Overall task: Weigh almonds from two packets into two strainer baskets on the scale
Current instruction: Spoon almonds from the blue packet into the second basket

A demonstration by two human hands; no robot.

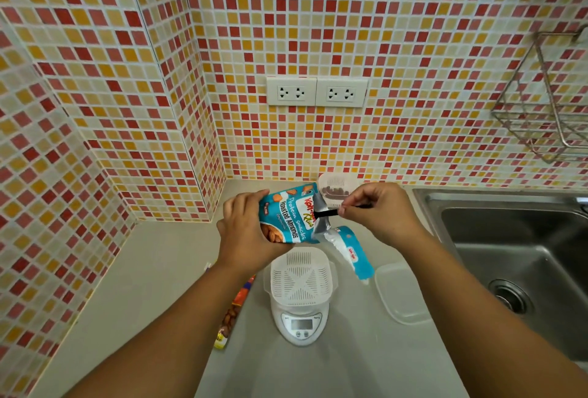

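My left hand grips a blue roasted-almond packet, tipped sideways above the scale with its torn top strip hanging down to the right. My right hand pinches a thin black handle whose end goes into the packet's open mouth. Below, an empty white strainer basket sits on a small white digital scale. A second white strainer basket with dark almonds inside stands at the back by the wall. Another packet, orange with almonds pictured, lies on the counter under my left forearm.
A clear plastic lid lies right of the scale. A steel sink fills the right side. Wall sockets sit above the counter, and a wire rack hangs on the tiled wall at the right.
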